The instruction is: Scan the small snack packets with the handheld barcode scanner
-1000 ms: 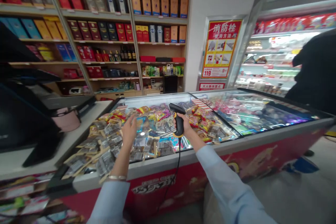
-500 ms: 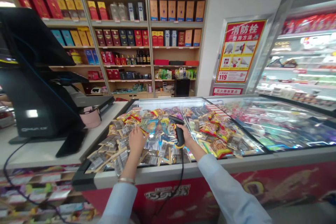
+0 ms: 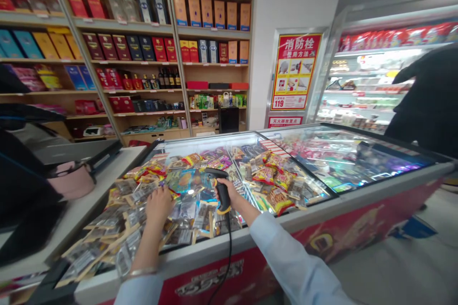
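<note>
My right hand (image 3: 231, 192) is wrapped round the grip of a black and yellow handheld barcode scanner (image 3: 223, 195), held above the glass top of a chest freezer (image 3: 258, 150). The scanner's cable hangs down over the freezer's front. My left hand (image 3: 159, 204) is palm down over the left heap of clear snack packets (image 3: 134, 214), its fingers loosely bent and apart at the packets. Their tips are partly hidden. Red and yellow snack bags (image 3: 152, 167) lie just beyond it. More red and yellow bags (image 3: 275, 174) are piled to the right of the scanner.
On the left, a counter (image 3: 96, 186) bears a pink container (image 3: 71, 181) and a dark machine (image 3: 21, 186). Shelves of boxes (image 3: 132, 47) stand behind. At the right, a person in black (image 3: 425, 100) stands by a lit display fridge (image 3: 372, 71).
My view has turned to the right, so the scene sits further left. A person in black has come into view at the right. My right hand still grips the scanner.
</note>
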